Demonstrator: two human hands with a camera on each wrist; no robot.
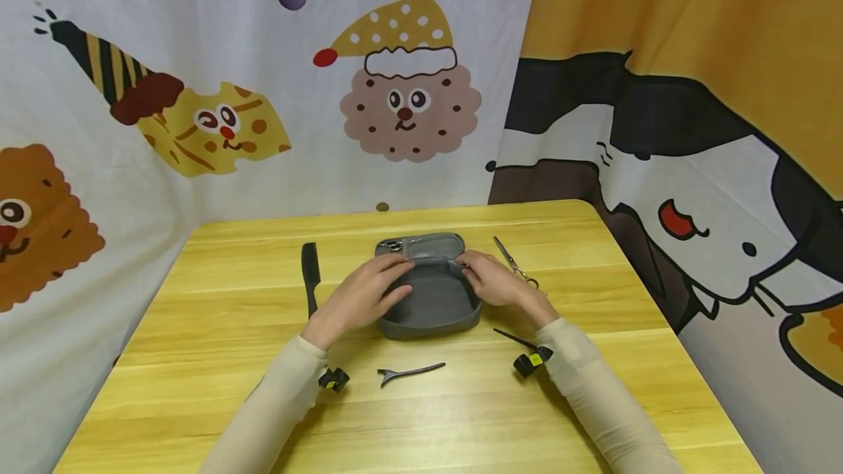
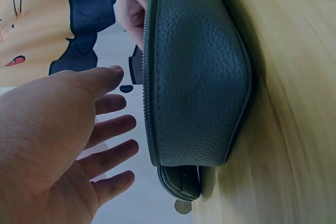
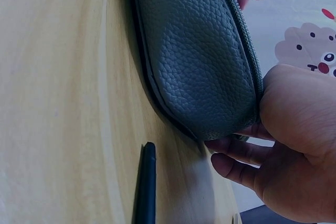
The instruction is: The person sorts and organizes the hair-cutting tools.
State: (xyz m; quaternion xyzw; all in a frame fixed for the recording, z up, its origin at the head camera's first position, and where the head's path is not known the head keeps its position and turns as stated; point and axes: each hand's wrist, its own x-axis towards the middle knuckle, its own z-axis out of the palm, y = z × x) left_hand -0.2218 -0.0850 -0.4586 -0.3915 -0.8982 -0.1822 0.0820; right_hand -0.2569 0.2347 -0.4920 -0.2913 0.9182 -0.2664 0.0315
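A grey zippered case (image 1: 435, 306) with a pebbled surface lies unzipped on the table, its lid (image 1: 437, 246) folded back. Something metallic (image 1: 393, 246) shows at the lid's left end. My left hand (image 1: 365, 290) reaches over the case's left side, fingers extended toward the lid hinge. In the left wrist view its fingers (image 2: 113, 158) are spread beside the zipper edge. At the back right corner, my right hand (image 1: 494, 280) grips the case, thumb over the rim and fingers (image 3: 239, 153) around the outside.
Left of the case lies a black comb (image 1: 310, 269). Scissors (image 1: 516, 265) rest behind the right hand. In front is a dark hair clip (image 1: 411, 371), with another thin black clip (image 1: 514, 339) beside the right wrist. A printed curtain (image 1: 408, 181) hangs behind the table.
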